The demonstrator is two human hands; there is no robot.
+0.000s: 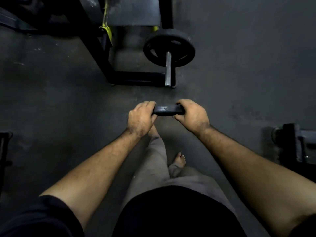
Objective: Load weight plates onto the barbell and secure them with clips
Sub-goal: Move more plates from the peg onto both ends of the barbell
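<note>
- The dark floor [239, 65] fills the head view and carries everything else; it is scuffed with pale marks toward its upper left corner.
- A black bench frame [95, 48] with yellow trim stands at the floor's top edge, its base rail running across just below the barbell's free end.
- A piece of dark equipment [297, 144] sits at the floor's right edge, too dim to identify.
- The person's 2 bare forearms reach forward from the bottom edge, above grey trousers [153, 161] and a bare foot [179, 159] planted on the floor.
- 1 black plate [168, 48] is already on the barbell, standing upright near the top centre, beside the bench frame.
- The barbell sleeve [168, 71], bare steel, sticks out of that plate toward the camera; no clip shows on it.
- The left hand [141, 119] is closed on the left side of a second weight plate [167, 110], fingers curled over the top rim and thumb beneath.
- The right hand [191, 115] grips the opposite side the same way, fingers wrapped over and thumb tucked under.
- That second weight plate is seen almost edge-on, held in the air between the 2 hands, in line with the sleeve's end but well apart from it.
</note>
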